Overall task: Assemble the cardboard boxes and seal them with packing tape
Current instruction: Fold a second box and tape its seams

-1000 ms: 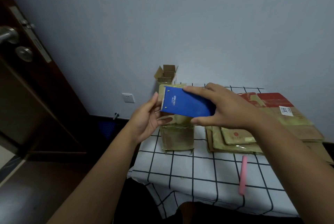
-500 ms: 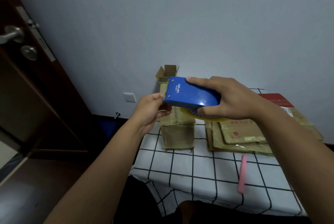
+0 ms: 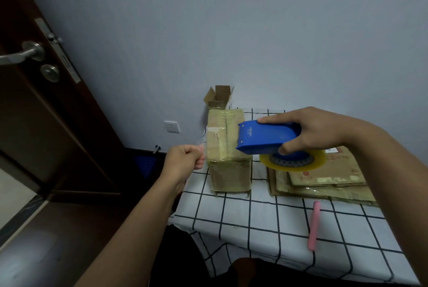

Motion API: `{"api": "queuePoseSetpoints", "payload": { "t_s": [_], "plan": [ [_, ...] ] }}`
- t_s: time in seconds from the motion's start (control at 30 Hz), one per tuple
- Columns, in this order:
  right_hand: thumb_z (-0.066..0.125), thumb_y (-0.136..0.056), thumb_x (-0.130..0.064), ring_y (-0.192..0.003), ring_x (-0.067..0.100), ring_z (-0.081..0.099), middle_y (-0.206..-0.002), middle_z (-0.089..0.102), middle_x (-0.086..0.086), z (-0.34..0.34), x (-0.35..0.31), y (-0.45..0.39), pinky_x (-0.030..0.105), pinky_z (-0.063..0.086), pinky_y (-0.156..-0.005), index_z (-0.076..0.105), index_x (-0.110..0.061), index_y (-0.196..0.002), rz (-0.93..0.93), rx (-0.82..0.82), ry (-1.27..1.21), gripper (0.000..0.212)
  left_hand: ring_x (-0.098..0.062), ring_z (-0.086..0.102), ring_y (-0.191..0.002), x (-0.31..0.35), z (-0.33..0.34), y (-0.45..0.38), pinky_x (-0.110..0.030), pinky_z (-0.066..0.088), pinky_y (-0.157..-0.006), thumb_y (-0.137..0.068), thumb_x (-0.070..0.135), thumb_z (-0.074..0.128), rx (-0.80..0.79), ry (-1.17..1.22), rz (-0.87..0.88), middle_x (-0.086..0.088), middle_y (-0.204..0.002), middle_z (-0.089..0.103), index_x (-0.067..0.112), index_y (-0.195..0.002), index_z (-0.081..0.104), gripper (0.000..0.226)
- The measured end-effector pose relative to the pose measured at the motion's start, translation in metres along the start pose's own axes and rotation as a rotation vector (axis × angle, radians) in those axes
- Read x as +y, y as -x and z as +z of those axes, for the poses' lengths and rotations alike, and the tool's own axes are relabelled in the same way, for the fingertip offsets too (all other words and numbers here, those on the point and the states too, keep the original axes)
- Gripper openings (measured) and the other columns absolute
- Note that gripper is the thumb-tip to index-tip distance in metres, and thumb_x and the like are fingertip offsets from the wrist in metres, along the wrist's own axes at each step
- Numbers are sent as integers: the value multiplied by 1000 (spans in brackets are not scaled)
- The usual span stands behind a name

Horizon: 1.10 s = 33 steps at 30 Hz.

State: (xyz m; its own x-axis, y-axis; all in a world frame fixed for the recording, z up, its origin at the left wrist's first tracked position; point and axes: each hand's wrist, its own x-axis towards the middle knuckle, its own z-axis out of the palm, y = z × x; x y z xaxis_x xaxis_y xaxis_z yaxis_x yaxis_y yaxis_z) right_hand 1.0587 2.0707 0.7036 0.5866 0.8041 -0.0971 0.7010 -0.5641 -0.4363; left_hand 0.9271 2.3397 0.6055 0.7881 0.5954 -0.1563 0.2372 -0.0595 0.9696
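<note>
My right hand grips a blue tape dispenser with a roll of yellowish clear tape under it, held above the table beside a taped cardboard box. My left hand is closed left of the box, pinching the end of a clear tape strip that is barely visible. The box stands upright on the checked tablecloth, its top flaps shut and covered in tape.
Flattened cardboard boxes are stacked at the right. A small open box stands behind the taped one against the wall. A pink stick-like tool lies near the front. A dark door stands open at the left.
My hands have pulled apart: the left drew the tape end leftward and down past the box edge, and the right carried the dispenser to the right and lower, showing the tape roll.
</note>
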Motion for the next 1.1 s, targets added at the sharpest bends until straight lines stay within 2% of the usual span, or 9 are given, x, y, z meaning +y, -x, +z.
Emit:
{"api": "queuePoseSetpoints", "payload": {
  "t_s": [0.1,0.33,0.53,0.67,0.8,0.93,1.1],
  "plan": [
    [75,-79,-40,-102,9,53,-123,50,-12,4,3,1,34,49,-92,36,-72,-130,21,-27,-4,71,-9,57,-60,-8,4,5,-21,51,-60,-95,12,62,30,35,-16,-4,-67,66,0,-86,71,17],
    [76,-80,-38,-103,11,53,-124,49,-12,11,4,-2,33,48,-94,37,-72,-127,58,-71,-23,71,-9,54,-55,-13,13,13,-21,50,-55,-95,12,61,49,104,-42,-2,-61,61,1,-81,69,19],
    [74,-82,-37,-105,13,52,-130,45,-10,14,6,-5,37,48,-97,36,-65,-135,91,-126,-24,71,-8,57,-54,-20,17,8,-24,51,-57,-93,12,64,109,72,-27,-5,-65,64,-1,-85,69,16],
    [75,-81,-38,-107,15,52,-133,45,-10,15,7,-7,36,48,-97,36,-67,-133,98,-132,-17,71,-10,57,-54,-22,18,6,-28,52,-60,-94,13,64,107,49,-27,-6,-65,64,0,-83,68,17],
    [75,-79,-41,-109,17,53,-136,44,-10,19,12,-12,37,48,-98,35,-69,-133,110,-135,-7,72,-13,60,-55,-25,19,4,-35,58,-65,-93,18,66,140,-3,-8,-6,-65,67,2,-84,67,18],
    [72,-67,-53,-109,16,53,-133,44,-10,27,21,-14,41,48,-98,35,-76,-127,102,-160,-61,74,-13,61,-55,-28,18,4,-34,59,-64,-92,21,66,128,-37,-20,-9,-68,68,-2,-89,65,23],
    [78,-80,-35,-104,9,51,-127,43,-10,35,29,-12,26,46,-87,38,-67,-135,108,-150,-127,75,-17,59,-56,-18,15,9,-31,52,-56,-94,24,61,33,-42,-120,-13,-73,68,8,-88,58,17]
  ]
}}
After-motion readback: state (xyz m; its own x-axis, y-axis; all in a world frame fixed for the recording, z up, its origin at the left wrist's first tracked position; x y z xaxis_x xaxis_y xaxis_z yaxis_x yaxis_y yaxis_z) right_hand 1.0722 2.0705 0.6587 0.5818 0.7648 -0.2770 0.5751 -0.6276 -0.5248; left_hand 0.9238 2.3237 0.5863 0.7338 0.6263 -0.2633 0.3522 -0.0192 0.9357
